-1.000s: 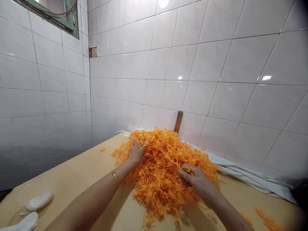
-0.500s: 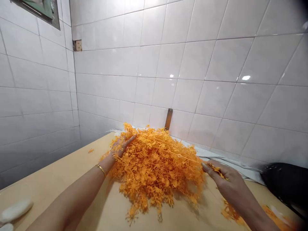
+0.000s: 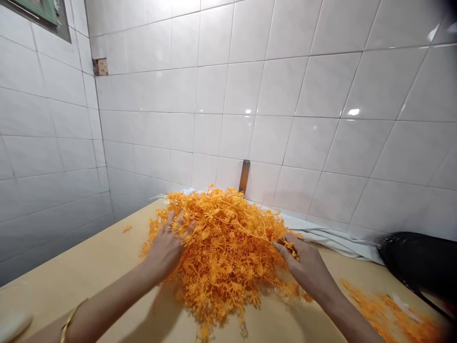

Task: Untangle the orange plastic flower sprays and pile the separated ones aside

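A large heap of orange plastic flower sprigs (image 3: pixel 228 247) lies on the tan tabletop (image 3: pixel 103 247). My left hand (image 3: pixel 171 243) rests against the left side of the heap, fingers spread and partly covered by the sprigs. On the right side, my right hand (image 3: pixel 303 259) has thumb and fingers closed on some orange sprigs, whose stems run into the heap. A gold bracelet (image 3: pixel 71 319) circles my left forearm.
Loose orange pieces (image 3: pixel 382 305) lie at the lower right, below a black bag-like object (image 3: pixel 421 262). White cloth (image 3: pixel 332 236) runs along the tiled wall (image 3: pixel 267 85). A brown strip (image 3: pixel 244 176) leans there. A pale object (image 3: pixel 14 326) sits at lower left.
My left hand has drawn back toward me along the heap's left side, its fingers now more spread. My right hand has moved left, closer to the heap, still gripping sprigs. The view has shifted slightly.
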`<act>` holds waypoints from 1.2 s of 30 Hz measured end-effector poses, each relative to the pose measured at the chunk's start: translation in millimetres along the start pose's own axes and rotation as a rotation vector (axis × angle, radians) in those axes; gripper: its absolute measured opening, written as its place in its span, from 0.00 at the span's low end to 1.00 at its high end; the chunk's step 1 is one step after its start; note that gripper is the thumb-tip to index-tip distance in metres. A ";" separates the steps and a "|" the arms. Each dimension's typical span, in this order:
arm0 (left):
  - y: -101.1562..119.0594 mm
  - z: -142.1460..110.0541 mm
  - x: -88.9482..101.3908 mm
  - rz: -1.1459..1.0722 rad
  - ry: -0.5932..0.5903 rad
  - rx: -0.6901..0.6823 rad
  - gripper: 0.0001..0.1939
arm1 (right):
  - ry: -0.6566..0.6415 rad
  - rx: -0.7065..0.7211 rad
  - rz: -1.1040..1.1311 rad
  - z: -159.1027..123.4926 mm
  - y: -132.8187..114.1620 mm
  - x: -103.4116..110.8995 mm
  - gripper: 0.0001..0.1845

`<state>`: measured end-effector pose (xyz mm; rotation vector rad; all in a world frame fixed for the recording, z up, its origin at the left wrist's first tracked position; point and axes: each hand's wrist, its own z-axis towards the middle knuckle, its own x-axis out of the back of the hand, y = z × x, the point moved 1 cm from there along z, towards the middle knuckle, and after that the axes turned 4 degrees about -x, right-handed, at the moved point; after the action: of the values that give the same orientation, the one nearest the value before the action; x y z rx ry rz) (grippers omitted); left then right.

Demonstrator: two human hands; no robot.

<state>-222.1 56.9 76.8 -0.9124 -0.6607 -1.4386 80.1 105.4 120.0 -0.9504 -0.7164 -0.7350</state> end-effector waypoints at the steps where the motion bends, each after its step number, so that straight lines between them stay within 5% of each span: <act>1: 11.2 -7.5 1.2 0.020 -0.003 -0.021 0.29 | -0.010 -0.003 0.010 -0.8 -1.4 -0.5 0.14; 5: 53.2 -9.1 0.5 -0.050 -0.048 -0.206 0.27 | -0.112 0.016 -0.035 -6.7 -8.9 -7.3 0.24; 12: 88.3 53.6 -18.9 -0.103 0.039 -0.059 0.35 | -0.396 0.063 -0.096 -22.6 -19.1 -14.6 0.38; 14: 92.1 57.0 -20.9 -0.090 0.097 -0.071 0.38 | -0.348 0.116 -0.144 -22.8 -18.2 -8.9 0.41; 20: 87.9 47.8 -24.9 -0.077 0.165 -0.112 0.37 | 0.236 0.420 -0.140 -19.9 -65.8 17.7 0.29; 22: 91.4 47.8 -30.6 -0.067 0.186 -0.136 0.33 | 0.212 0.491 -0.051 -15.3 -89.8 11.8 0.24; 24: 99.6 48.3 -38.7 -0.064 0.194 -0.181 0.29 | 0.102 0.388 -0.058 -5.6 -102.4 -5.2 0.18; 29: 119.7 36.8 -60.4 -0.113 0.185 -0.382 0.23 | 0.073 0.107 -0.267 20.5 -86.5 -53.4 0.11; 33: 116.7 23.8 -65.7 -0.201 0.182 -0.530 0.25 | 0.109 0.182 -0.145 21.7 -70.1 -62.5 0.09; 36: 104.2 29.0 -59.3 -0.196 0.188 -0.414 0.30 | 0.119 0.265 0.035 15.8 -68.4 -51.5 0.11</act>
<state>-118.6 103.7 28.9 -1.0320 -0.3206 -1.8537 -6.9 104.7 115.6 -0.6714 -0.6717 -0.6421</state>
